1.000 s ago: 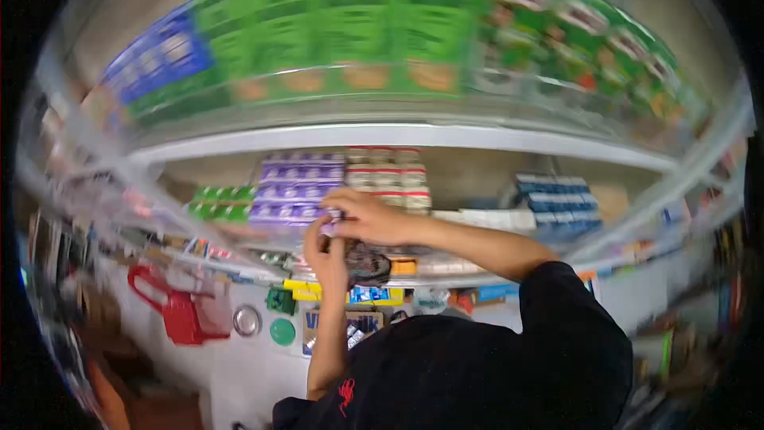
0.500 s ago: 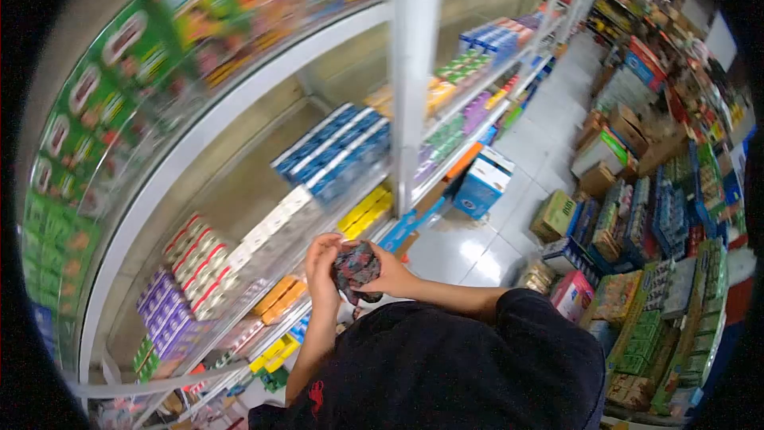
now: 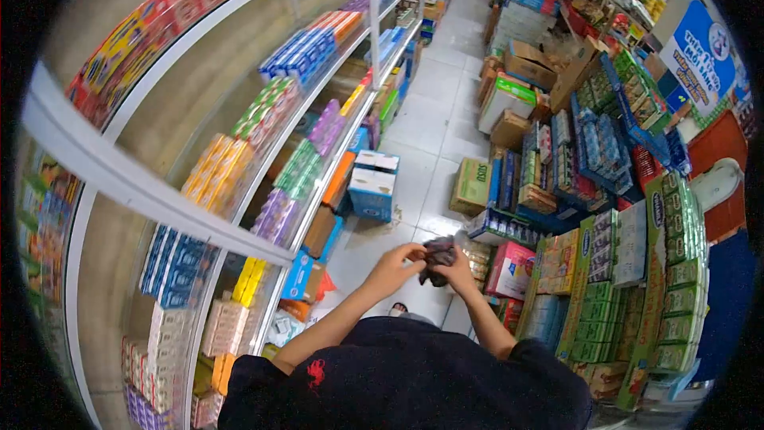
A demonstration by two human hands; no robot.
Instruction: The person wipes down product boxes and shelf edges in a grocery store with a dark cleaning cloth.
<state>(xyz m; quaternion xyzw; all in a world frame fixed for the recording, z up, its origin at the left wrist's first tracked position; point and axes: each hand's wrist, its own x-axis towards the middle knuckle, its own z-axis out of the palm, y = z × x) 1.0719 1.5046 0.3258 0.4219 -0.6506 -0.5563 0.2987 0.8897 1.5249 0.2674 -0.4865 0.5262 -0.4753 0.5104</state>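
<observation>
A dark, crumpled cloth (image 3: 437, 261) is bunched up in front of my chest, above the floor of the aisle. My right hand (image 3: 461, 272) wraps round its right side. On the other side, the bent fingers of my left hand (image 3: 395, 270) close on the cloth's left edge. Folds hide most fingertips. To the left stand shelves of packed drink cartons, with yellow cartons (image 3: 249, 280) on a lower level. A pink box (image 3: 510, 269) is on the floor right of my hands.
A blue-and-white box (image 3: 374, 185) stands on the tiled floor (image 3: 414, 127) beside the shelf. Along the right are a yellow-green carton (image 3: 471, 185), an opened cardboard box (image 3: 532, 64) and stacked green packs (image 3: 598, 310). A white shelf post (image 3: 143, 171) crosses the left side.
My view has turned right, from the shelf towards the aisle. Both hands have moved away from the shelf front with the cloth, which stays between them.
</observation>
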